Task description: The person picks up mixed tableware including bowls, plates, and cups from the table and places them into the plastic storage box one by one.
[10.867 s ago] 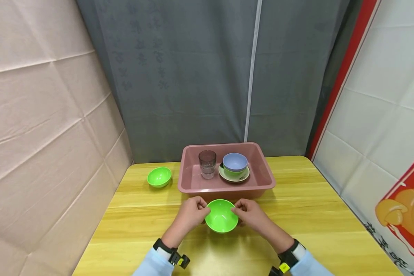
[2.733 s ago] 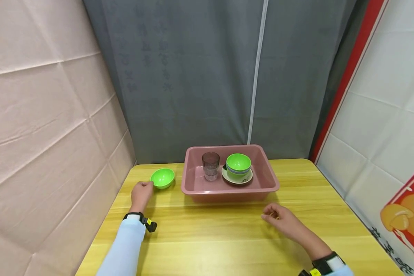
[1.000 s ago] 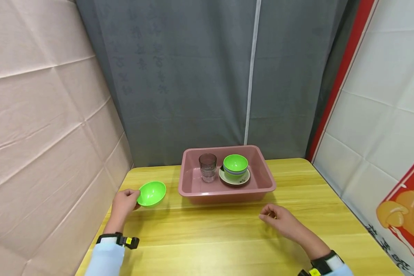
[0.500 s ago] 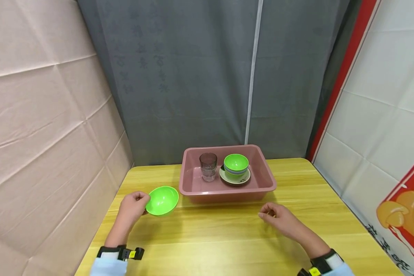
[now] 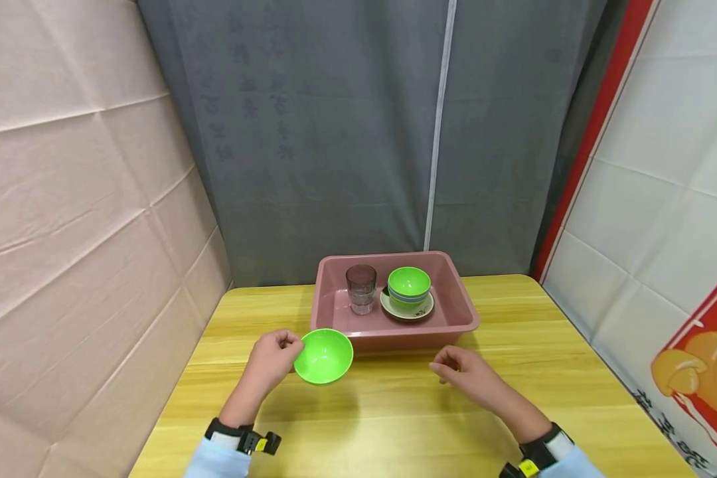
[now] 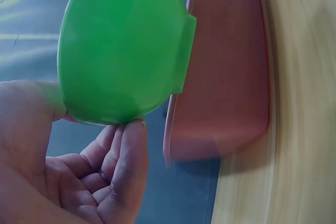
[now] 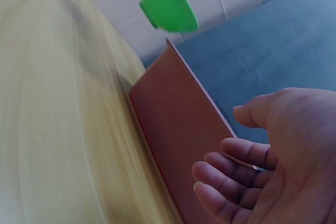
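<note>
My left hand (image 5: 273, 360) pinches the left rim of a bright green bowl (image 5: 324, 357), thumb on one side and fingers on the other. The bowl is held up off the table, in front of the pink basin's near left corner. In the left wrist view the bowl (image 6: 123, 45) shows its outer wall and foot ring. My right hand (image 5: 463, 373) hovers above the table right of the bowl, fingers loosely curved and holding nothing. The right wrist view shows that hand (image 7: 294, 150) beside the basin wall, palm bare.
A pink basin (image 5: 394, 340) stands at the back of the wooden table (image 5: 388, 438). Inside it are a stack of two clear-and-dark glasses (image 5: 361, 289) and a stack of bowls (image 5: 409, 284), green on top, on a patterned saucer (image 5: 425, 309). A grey curtain (image 5: 328, 146) hangs behind.
The left hand has taken the green bowl from the table's left side, lifted it and carried it right and nearer. The right hand has shifted slightly left. Earlier, another green bowl joined the basin's stack.
</note>
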A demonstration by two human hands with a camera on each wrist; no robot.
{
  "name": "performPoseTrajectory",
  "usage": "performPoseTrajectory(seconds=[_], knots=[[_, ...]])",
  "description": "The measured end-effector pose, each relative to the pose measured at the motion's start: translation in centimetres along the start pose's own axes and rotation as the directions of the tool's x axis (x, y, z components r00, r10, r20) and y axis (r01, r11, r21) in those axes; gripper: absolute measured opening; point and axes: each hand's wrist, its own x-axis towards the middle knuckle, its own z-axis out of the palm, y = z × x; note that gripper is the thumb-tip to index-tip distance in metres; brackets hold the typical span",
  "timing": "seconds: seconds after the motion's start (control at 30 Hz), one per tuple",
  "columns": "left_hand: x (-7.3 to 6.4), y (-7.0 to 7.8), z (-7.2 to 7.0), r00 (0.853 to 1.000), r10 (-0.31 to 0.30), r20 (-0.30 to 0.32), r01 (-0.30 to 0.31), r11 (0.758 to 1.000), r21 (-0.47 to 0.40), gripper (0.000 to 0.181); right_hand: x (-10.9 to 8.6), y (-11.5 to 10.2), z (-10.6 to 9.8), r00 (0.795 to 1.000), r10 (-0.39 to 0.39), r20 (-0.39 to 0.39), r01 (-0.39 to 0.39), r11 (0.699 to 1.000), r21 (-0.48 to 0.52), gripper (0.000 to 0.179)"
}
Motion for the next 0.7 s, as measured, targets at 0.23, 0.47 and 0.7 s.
performPoseTrajectory(seconds=[0.23,0.47,0.7], knots=[[-0.5,1.3,3.2,0.994,0.069,0.080,-0.069,0.998,-0.008,0.010,0.8,-1.2,1.6,0.999,0.033,-0.006,-0.033,0.998,0.056,0.023],[-0.7,1.6,6.5,0.981,0.138,0.138,-0.136,0.990,-0.027,0.006,1.3,-2.3,3.1,0.999,-0.030,0.019,0.028,0.995,0.097,0.022],[-1.0,2.1,8.0,0.976,0.166,0.138,-0.165,0.986,-0.020,0.006,1.2,-2.2,3.7,0.999,-0.023,0.047,0.016,0.988,0.152,0.024]])
